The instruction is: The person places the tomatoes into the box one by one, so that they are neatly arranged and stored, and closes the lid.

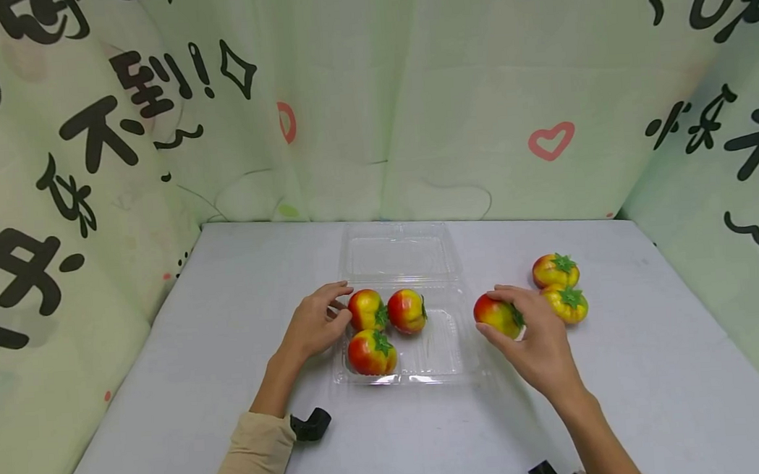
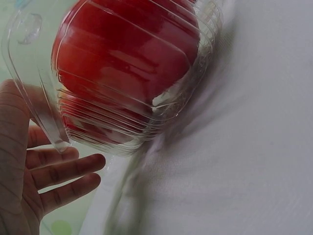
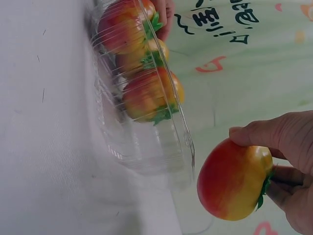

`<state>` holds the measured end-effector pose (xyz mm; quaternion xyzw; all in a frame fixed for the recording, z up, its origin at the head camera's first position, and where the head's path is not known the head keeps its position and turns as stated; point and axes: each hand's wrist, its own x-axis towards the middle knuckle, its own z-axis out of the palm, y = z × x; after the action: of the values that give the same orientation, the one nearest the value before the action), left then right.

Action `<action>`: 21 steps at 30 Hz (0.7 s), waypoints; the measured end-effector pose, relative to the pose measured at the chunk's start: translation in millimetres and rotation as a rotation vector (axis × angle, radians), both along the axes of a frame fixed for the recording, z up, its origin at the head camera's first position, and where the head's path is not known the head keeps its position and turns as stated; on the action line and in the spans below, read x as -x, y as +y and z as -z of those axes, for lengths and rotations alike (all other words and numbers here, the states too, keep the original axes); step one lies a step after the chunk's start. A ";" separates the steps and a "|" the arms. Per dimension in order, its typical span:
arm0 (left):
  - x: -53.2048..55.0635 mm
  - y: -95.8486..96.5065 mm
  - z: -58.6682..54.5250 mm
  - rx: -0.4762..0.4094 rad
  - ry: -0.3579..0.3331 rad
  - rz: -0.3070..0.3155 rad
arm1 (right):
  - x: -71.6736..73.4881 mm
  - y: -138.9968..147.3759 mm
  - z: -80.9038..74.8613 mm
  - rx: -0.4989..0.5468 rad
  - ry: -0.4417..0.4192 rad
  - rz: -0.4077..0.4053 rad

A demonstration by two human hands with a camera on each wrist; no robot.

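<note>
A clear plastic clamshell box point(image 1: 434, 342) lies on the table with its lid point(image 1: 399, 254) folded back flat. In its left part are three red-and-yellow fruits with green leafy caps, like persimmons: one at the back left point(image 1: 364, 310), one beside it point(image 1: 406, 311) and one in front point(image 1: 372, 353). My left hand point(image 1: 319, 320) is at the box's left rim, its fingers loosely extended in the left wrist view. To the right of the box, my right hand point(image 1: 532, 333) holds another such fruit point(image 3: 234, 181) between thumb and fingers, raised, its leafy cap toward the palm.
Two more of these fruits sit at the right of the white table point(image 1: 648, 365), a back one point(image 1: 554, 271) and a yellower front one point(image 1: 566, 304), beyond my right hand. A pale green printed curtain point(image 1: 463, 116) hangs along the back and both sides.
</note>
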<state>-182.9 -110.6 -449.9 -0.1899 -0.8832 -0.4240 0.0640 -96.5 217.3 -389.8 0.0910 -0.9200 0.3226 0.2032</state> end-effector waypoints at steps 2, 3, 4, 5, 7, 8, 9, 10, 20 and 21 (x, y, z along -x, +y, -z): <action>0.2 0.3 0.0 0.001 0.003 -0.001 | -0.2 -2.3 -0.7 0.007 -0.010 -0.002; 0.2 0.4 -0.1 0.001 0.004 -0.001 | -0.4 -3.5 -1.2 0.010 -0.016 -0.003; 0.2 0.4 -0.1 0.001 0.004 -0.001 | -0.6 -4.8 -1.6 0.012 -0.022 -0.004; 0.2 0.4 -0.1 0.000 0.005 -0.001 | -0.9 -6.0 -2.0 0.013 -0.027 -0.006; 0.2 0.2 0.1 -0.002 0.005 -0.001 | -0.8 -8.4 -2.3 0.016 -0.035 -0.012; 0.2 0.1 0.1 -0.003 0.005 0.000 | -0.7 -9.6 -2.4 0.016 -0.038 -0.016; 0.0 0.0 0.1 -0.005 0.003 0.000 | -0.7 -10.6 -2.6 0.017 -0.038 -0.021; -0.2 -0.1 -0.1 -0.006 0.002 0.000 | -0.5 -11.6 -2.6 0.016 -0.036 -0.025; -0.5 0.4 -0.4 -0.002 0.003 0.002 | 0.2 -18.7 -2.8 0.005 -0.025 -0.043; -0.4 0.4 -0.2 -0.002 0.003 0.002 | 0.3 -19.3 -2.8 0.006 -0.025 -0.045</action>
<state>-182.4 -110.2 -449.7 -0.1914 -0.8825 -0.4247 0.0653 -96.8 197.9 -387.0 0.1070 -0.9192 0.3311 0.1847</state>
